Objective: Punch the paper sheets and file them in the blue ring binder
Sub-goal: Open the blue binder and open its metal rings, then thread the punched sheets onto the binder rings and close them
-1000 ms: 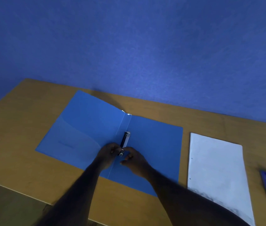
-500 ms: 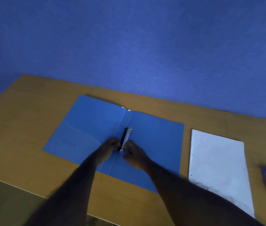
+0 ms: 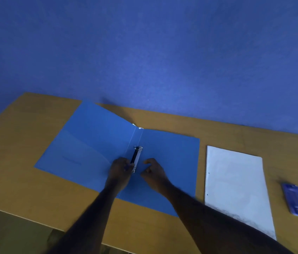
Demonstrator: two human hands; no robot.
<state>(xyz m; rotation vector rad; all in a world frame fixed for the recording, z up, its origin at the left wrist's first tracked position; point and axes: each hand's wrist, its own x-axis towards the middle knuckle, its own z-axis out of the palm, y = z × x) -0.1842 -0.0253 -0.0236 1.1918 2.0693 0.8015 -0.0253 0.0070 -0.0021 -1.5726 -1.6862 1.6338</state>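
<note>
The blue ring binder [image 3: 172, 158] lay open mid-way along the tabletop [image 3: 25, 143], with the punched paper sheets [image 3: 236, 186] just beside its right edge. My left hand [image 3: 120, 173] pinched the near end of the ring mechanism [image 3: 136, 156]. My right hand [image 3: 153, 173] rested loosely curled, holding nothing. I judged it best to brace the binder and open that mechanism fully.

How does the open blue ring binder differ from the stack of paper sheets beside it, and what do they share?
The ring binder is blue; the paper sheets are white. The binder lies opened into two covers around a ring mechanism; the sheets form one stack. The left hand holds the binder's mechanism, the right hand rests on its cover; no hand touches the sheets. Both lie on the wooden table.
</note>
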